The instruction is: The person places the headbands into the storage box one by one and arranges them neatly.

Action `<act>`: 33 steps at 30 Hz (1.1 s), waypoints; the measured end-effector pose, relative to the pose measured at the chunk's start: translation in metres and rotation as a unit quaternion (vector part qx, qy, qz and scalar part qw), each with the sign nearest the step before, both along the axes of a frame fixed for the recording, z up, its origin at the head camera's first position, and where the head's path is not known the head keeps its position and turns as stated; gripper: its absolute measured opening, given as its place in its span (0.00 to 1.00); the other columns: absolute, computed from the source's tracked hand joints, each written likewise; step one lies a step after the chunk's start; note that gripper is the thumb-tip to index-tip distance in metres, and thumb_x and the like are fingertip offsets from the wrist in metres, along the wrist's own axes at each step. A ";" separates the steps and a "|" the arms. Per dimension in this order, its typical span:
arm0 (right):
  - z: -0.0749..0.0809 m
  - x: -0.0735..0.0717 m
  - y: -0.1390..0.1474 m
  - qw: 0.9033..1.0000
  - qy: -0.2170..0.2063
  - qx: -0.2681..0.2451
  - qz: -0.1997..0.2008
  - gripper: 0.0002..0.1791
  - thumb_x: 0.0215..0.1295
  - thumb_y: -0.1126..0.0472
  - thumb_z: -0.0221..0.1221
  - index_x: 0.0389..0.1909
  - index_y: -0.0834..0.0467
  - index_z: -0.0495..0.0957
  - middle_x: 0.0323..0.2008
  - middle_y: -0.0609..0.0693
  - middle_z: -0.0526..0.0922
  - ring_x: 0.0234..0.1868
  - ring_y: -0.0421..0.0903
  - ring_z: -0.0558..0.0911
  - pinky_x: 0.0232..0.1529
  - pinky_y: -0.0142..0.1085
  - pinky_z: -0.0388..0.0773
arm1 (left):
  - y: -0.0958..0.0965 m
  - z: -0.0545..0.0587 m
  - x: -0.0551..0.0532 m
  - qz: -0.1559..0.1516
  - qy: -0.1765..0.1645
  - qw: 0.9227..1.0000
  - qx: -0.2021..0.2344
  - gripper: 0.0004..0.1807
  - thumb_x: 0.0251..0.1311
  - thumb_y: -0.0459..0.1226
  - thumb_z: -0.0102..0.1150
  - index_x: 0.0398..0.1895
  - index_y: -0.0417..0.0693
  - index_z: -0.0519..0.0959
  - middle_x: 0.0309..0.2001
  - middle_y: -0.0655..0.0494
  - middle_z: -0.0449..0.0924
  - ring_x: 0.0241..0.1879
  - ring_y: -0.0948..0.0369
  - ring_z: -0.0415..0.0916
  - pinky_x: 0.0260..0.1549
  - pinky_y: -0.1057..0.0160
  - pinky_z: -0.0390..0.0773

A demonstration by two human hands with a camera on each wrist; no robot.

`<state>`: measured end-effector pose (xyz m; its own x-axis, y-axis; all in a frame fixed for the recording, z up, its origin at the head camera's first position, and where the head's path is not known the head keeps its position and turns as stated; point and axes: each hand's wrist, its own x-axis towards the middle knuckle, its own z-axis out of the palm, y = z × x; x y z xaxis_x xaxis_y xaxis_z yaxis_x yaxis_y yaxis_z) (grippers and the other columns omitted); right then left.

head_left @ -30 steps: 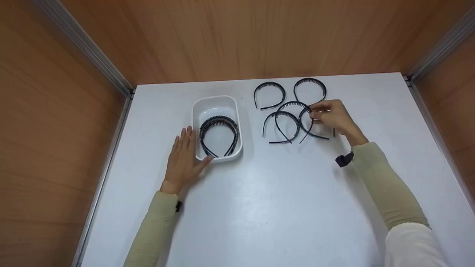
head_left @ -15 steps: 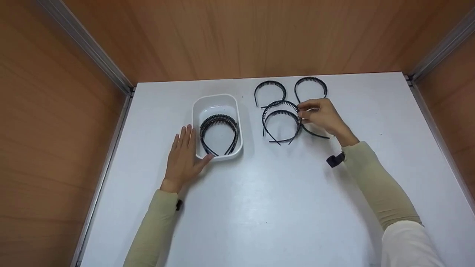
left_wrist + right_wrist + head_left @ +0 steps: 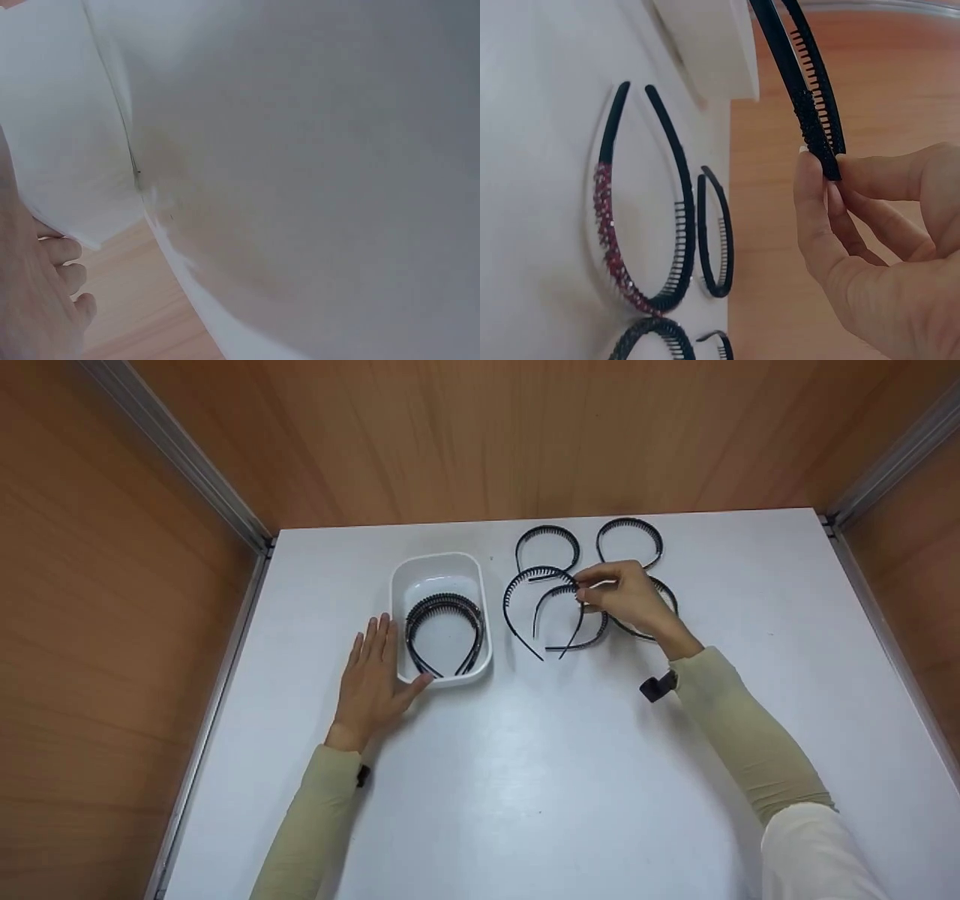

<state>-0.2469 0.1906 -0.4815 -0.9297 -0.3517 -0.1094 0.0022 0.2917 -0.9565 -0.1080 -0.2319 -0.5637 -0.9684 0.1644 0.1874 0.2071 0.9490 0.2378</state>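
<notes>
My left hand (image 3: 365, 686) rests with straight fingers along the left side of a white plastic tray (image 3: 459, 681), its thumb at the front rim. Inside the tray lie several nested black toothed headbands (image 3: 444, 600). Between thumb and fingers, my right hand (image 3: 622, 598) pinches another black toothed headband (image 3: 508, 619) near its arch, ends pointing toward the person. In the right wrist view, the held headband (image 3: 801, 90) has a dark beaded stretch by the fingertips. Beneath it on the table lies a headband (image 3: 604, 634); the right wrist view shows red sparkling beads on a headband (image 3: 606, 214).
Toward the back edge of the white table (image 3: 480, 810) lie two headbands, a left one (image 3: 577, 547) and a right one (image 3: 660, 547). One more headband (image 3: 675, 598) is partly hidden behind my right hand. Wooden panels (image 3: 480, 442) enclose the back and sides.
My right hand has moved left toward the tray with the held headband, uncovering more of the headband on the right. The left hand and tray stay in place.
</notes>
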 end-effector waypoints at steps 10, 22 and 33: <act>-0.002 0.002 -0.019 0.999 -0.018 -0.032 0.004 0.18 0.71 0.71 0.66 0.60 0.71 0.83 0.56 0.67 0.83 0.47 0.45 0.90 0.48 0.36 0.91 | -0.001 0.001 -0.001 -0.005 0.020 1.000 0.000 0.61 0.67 0.71 0.54 0.85 0.34 0.52 0.85 0.37 0.50 0.86 0.41 0.45 0.86 0.44 0.45; -0.001 0.002 -0.038 0.998 -0.030 -0.042 0.028 0.19 0.72 0.70 0.65 0.62 0.69 0.83 0.50 0.58 0.82 0.50 0.49 0.90 0.50 0.38 0.91 | -0.004 -0.004 -0.002 -0.006 0.001 1.000 0.005 0.62 0.68 0.71 0.52 0.86 0.34 0.46 0.86 0.37 0.45 0.87 0.44 0.42 0.86 0.47 0.42; -0.001 0.003 -0.063 0.998 -0.037 -0.054 0.027 0.17 0.72 0.72 0.65 0.59 0.69 0.84 0.50 0.59 0.83 0.48 0.52 0.90 0.49 0.39 0.91 | -0.006 -0.004 -0.003 -0.003 -0.014 1.000 0.006 0.61 0.70 0.70 0.51 0.86 0.34 0.45 0.87 0.38 0.43 0.87 0.45 0.40 0.86 0.49 0.40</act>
